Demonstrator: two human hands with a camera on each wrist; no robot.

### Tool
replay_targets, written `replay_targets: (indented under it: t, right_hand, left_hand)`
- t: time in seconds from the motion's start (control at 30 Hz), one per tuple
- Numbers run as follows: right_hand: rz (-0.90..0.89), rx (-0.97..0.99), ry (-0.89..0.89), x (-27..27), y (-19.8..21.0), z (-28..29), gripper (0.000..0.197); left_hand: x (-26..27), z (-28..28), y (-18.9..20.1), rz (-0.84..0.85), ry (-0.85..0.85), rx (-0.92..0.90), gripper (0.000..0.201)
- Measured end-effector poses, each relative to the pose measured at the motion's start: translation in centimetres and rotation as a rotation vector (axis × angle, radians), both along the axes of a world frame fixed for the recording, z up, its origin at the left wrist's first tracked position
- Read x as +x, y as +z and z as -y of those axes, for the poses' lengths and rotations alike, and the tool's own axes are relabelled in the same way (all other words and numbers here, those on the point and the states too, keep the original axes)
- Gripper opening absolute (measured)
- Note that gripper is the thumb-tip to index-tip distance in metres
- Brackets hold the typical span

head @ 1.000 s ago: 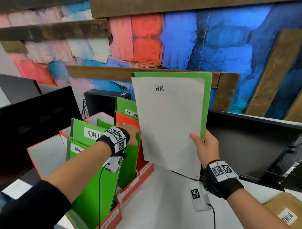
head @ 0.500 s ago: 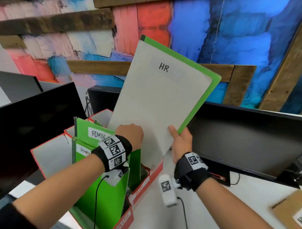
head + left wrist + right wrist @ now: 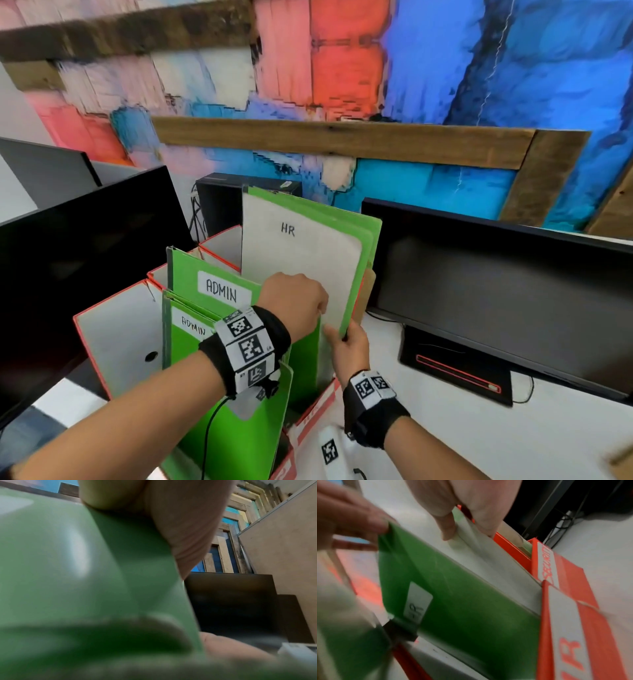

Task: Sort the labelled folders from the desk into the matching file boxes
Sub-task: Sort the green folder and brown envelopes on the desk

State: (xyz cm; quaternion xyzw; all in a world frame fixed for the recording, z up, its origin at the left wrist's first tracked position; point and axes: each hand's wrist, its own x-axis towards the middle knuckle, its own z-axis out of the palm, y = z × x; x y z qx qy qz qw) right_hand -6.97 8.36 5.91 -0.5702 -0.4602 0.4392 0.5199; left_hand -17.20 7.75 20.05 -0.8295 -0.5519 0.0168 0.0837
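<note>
As the HR folder (image 3: 301,260) stands upright at frame centre in the head view, its lower part already down among the file boxes, it reads as a light, thin thing: green card or plastic back with a pale clear front sheet, stiff enough to stand on edge but likely to bow if pushed from the top. Right hand (image 3: 349,346) pinches its lower right edge, thumb on the front, fingers behind; in the right wrist view the pinch is plain on the pale sheet, just above the red HR box (image 3: 570,635). Left hand (image 3: 296,303) is curled at the folder's lower left, and in the right wrist view its fingers (image 3: 351,519) hold back the top corner of another green folder (image 3: 462,595) already in that box, also marked HR, to keep a gap. Front sheet looks smooth, probably slippery, so an edge pinch near the bottom corner seems the best hold; gripping the loose front sheet alone could peel it open. Two ADMIN folders (image 3: 219,291) sit in the box at lower left of frame, a box marked for security (image 3: 546,563) just beyond. Black monitor (image 3: 496,291) on the white tabletop (image 3: 513,445) at right, well apart.
</note>
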Motion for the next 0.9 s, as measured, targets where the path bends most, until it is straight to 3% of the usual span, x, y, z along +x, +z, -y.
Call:
replay_targets:
  t: [0.13, 0.23, 0.9]
  right_hand:
    - [0.348, 0.025, 0.074, -0.1, -0.9, 0.3, 0.032]
    - [0.455, -0.002, 0.123, 0.4, -1.3, 0.2, 0.028]
    - [0.496, -0.07, 0.306, 2.7, -2.2, 0.8, 0.02]
  left_hand:
    - [0.0, -0.4, -0.4, 0.02, -0.036, 0.042, 0.028]
    - [0.0, -0.5, -0.6, 0.006, -0.008, 0.071, 0.027]
    - [0.8, -1.5, -1.2, -0.015, -0.023, 0.03, 0.032]
